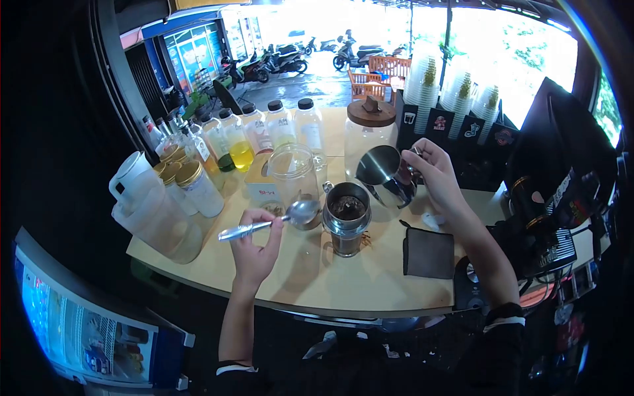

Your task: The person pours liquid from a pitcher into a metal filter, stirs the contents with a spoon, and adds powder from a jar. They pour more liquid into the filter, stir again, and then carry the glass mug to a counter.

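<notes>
My left hand [255, 253] pinches the handle of a metal spoon [304, 212], its bowl hovering just left of a metal filter cup [329, 196]. Dark wet-looking grounds [348, 207] fill the cup, which sits on top of a clear glass mug [346, 244]. With its fingers closed round the handle, my right hand [432, 165] holds a shiny steel pitcher [397, 187] tilted toward the cup, at its upper right. Behind the spoon stands a clear glass jar with a handle [292, 170].
A folded dark cloth [429, 253] lies on the wooden counter [370, 290]. Plastic jugs [158, 218], gold-lidded jars [200, 188] and capped bottles [240, 148] line the left side. A wooden-lidded jar [372, 125] and stacked plastic cups [422, 82] stand behind, a black machine [548, 224] at right.
</notes>
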Motion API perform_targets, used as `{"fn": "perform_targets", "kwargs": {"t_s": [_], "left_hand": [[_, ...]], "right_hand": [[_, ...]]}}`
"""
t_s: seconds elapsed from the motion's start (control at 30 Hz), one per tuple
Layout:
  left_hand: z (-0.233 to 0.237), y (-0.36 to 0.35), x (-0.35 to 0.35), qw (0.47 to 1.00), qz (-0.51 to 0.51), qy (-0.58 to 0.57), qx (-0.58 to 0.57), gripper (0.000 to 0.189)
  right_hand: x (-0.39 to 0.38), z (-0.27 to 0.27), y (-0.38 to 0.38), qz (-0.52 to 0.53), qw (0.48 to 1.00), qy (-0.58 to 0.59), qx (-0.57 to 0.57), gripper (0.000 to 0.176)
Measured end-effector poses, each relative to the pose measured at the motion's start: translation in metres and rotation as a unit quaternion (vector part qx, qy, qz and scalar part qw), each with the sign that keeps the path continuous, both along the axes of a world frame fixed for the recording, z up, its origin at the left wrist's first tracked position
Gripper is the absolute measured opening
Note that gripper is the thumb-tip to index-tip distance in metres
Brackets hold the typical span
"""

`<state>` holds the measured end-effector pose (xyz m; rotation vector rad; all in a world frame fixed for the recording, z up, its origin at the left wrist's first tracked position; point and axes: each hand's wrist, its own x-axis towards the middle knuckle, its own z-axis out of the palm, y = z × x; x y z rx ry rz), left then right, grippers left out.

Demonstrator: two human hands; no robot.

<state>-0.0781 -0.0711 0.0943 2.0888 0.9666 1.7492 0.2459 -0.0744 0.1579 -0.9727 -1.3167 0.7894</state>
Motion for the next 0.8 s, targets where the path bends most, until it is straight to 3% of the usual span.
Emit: {"fn": "perform_targets", "kwargs": {"t_s": [0.2, 0.33, 0.43, 0.8], "left_hand": [[-0.061, -0.012, -0.018, 0.996, 0.07, 0.005, -0.064, 0.01], [-0.096, -0.004, -0.009, 0.985, 0.096, 0.14, -0.03, 0.01], [-0.101, 0.004, -0.001, 0.947, 0.071, 0.303, 0.078, 0.01], [-0.122, 0.014, 0.002, 0.892, -0.01, 0.431, 0.132, 0.02]], "right_hand": [[0.023, -0.019, -0.006, -0.006, 0.998, 0.05, 0.029, 0.019], [0.016, -0.017, -0.018, -0.002, 0.997, 0.074, 0.024, 0.019], [0.016, -0.021, -0.025, 0.003, 0.995, 0.096, 0.019, 0.018], [0.024, -0.024, -0.046, -0.009, 0.983, 0.167, 0.075, 0.015]]}}
